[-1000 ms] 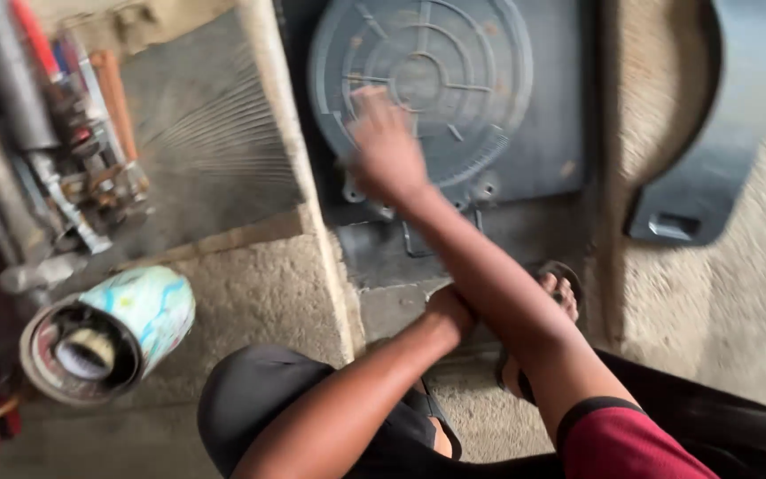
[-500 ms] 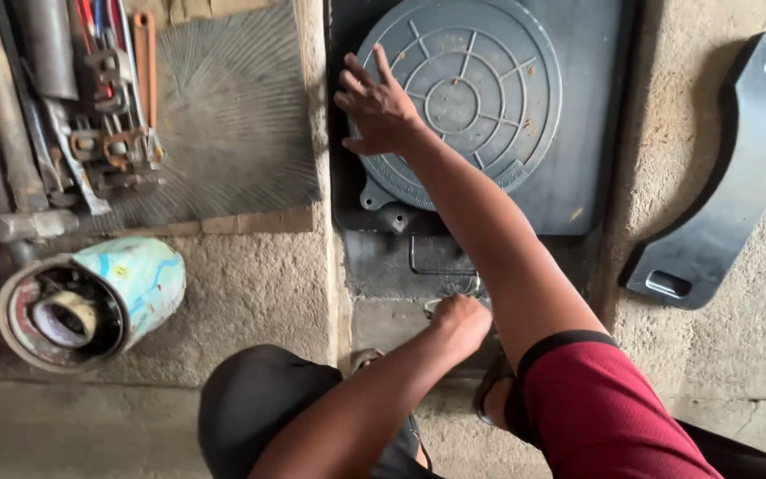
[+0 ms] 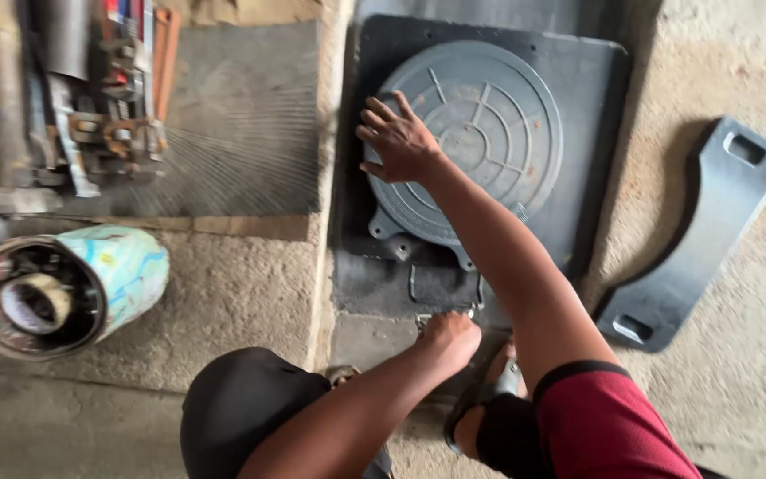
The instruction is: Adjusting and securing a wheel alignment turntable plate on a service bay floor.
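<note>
A round grey ribbed disc (image 3: 489,133) lies on a dark square plate (image 3: 591,98) on the concrete floor. My right hand (image 3: 399,142) rests flat on the disc's left rim with its fingers spread, holding nothing. My left hand (image 3: 449,339) is closed in a fist at the plate's near edge, on a small metal handle (image 3: 427,318) that only partly shows. My sandalled foot (image 3: 489,390) stands just below that hand, and my knee in black cloth (image 3: 241,408) is to its left.
A curved flat metal piece with two slots (image 3: 702,239) lies to the right. To the left are a ribbed mat (image 3: 241,133), a heap of metal tools and pipes (image 3: 90,115), and a rolled sheet with a tape roll inside (image 3: 55,288).
The view has shifted and come closer. My right hand stays on the disc's left rim and my left hand stays closed at the plate's near edge.
</note>
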